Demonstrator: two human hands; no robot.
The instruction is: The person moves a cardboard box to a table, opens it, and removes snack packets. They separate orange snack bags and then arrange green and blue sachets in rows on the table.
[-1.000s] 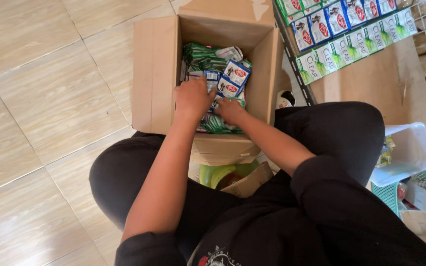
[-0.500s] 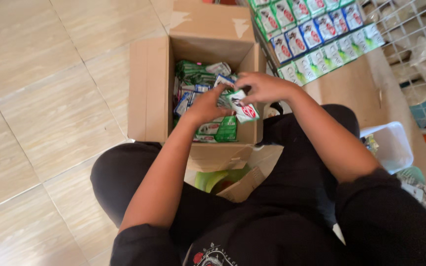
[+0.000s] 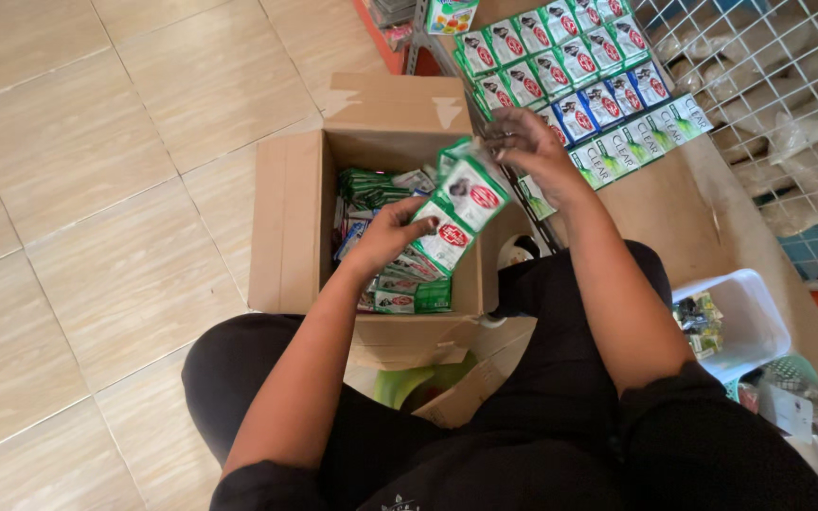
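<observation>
From the head view, the left hand [image 3: 385, 237] is pinching the lower end of a strip of green and white sachets [image 3: 461, 213], while the right hand [image 3: 523, 142] is gripping its top, stretching it above the open cardboard box [image 3: 295, 222], probably to keep it untangled. More sachets [image 3: 385, 284] are lying inside. Compared with half a second ago, the strip is sitting higher, nearer the hanging sachet rows [image 3: 579, 76].

Small retail shop, stockroom-style corner, beige tiled floor [image 3: 97, 189], open cardboard box [image 3: 286, 227] packed with green sachets [image 3: 385, 284], hanging strips of blue and green sachets [image 3: 579, 76] on display, white wire rack [image 3: 759, 85], white plastic tub [image 3: 745, 317] of goods.
</observation>
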